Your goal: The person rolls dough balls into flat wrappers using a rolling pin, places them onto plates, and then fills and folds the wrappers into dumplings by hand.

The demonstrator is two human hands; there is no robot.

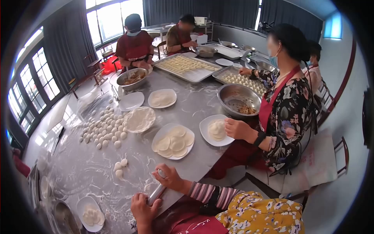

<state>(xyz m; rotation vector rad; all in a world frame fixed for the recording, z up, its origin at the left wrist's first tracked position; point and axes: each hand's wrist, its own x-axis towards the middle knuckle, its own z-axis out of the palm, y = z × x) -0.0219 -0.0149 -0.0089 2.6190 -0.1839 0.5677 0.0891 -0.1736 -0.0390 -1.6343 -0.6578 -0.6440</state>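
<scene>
A metal rolling pin (156, 194) lies at a slant over the floured edge of the steel table (128, 171). My right hand (170, 178) is wrapped round its far end, whose tip pokes out by the thumb. At the near end, my left hand (145, 210) grips the pin. Any dough beneath the pin is hidden. A few small dough pieces (118, 166) sit just beyond my hands, with a large group of dough balls (105, 128) farther back. Ahead of my right hand stands a plate (177, 157) of round dough wrappers (175, 141).
At right, a person (290, 89) reaches to a plate of wrappers (217, 130) beside a filling bowl (239, 99). Two people (134, 43) work across the table near trays of dumplings (183, 64). Another plate (80, 206) with dough rounds stands at lower left.
</scene>
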